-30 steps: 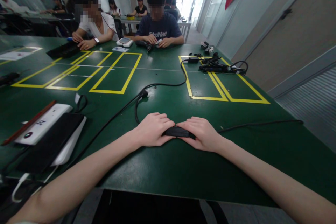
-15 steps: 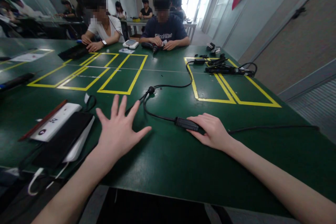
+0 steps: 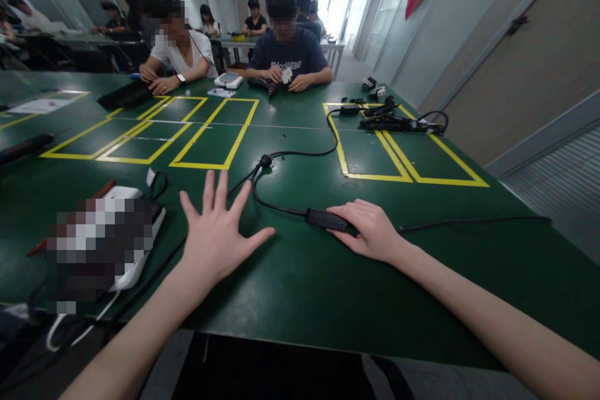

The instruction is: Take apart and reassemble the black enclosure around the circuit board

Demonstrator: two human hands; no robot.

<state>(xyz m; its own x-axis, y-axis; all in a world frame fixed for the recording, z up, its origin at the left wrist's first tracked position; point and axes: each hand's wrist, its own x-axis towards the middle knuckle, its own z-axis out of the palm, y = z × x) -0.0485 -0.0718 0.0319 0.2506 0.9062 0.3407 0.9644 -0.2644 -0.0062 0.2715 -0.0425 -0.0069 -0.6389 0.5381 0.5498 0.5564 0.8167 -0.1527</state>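
Right grip (image 3: pixel 370 231): laid palm down over the right end of the adapter (image 3: pixel 325 219), fingers nearly straight on top, thumb along the near edge. Cannot tell whether clasped round it or only pressing.

Adapter: black, oblong, flat on the bench (image 3: pixel 304 300), left end showing clear of the right grip.

Left grip (image 3: pixel 218 237): wide open, fingers splayed, palm down, nothing held. Well to the left of the adapter, apart from it. Hard to say whether touching the bench or just above it.

Cord (image 3: pixel 274 205): from the adapter's left end, curving away between the two grips in a loose loop to the plug (image 3: pixel 265 160), beyond the left grip. Second cord (image 3: pixel 469 222): running out from under the right grip, off to its right.

Progress, as judged: little settled. Adapter pinned but not lifted, cords slack and unwound, plug lying free.

Further out: yellow tape squares (image 3: pixel 210 137) beyond the left grip; heap of black cords and adapters (image 3: pixel 394 120) far beyond the right grip; two people (image 3: pixel 285 53) seated at the far edge, their hands busy with small items.

Hidden or unclear: adapter's right end and its cord joint, covered by the right grip; flat devices (image 3: pixel 135 265) left of the left grip, mostly blurred out; right-hand cord's far end lost at the bench edge.
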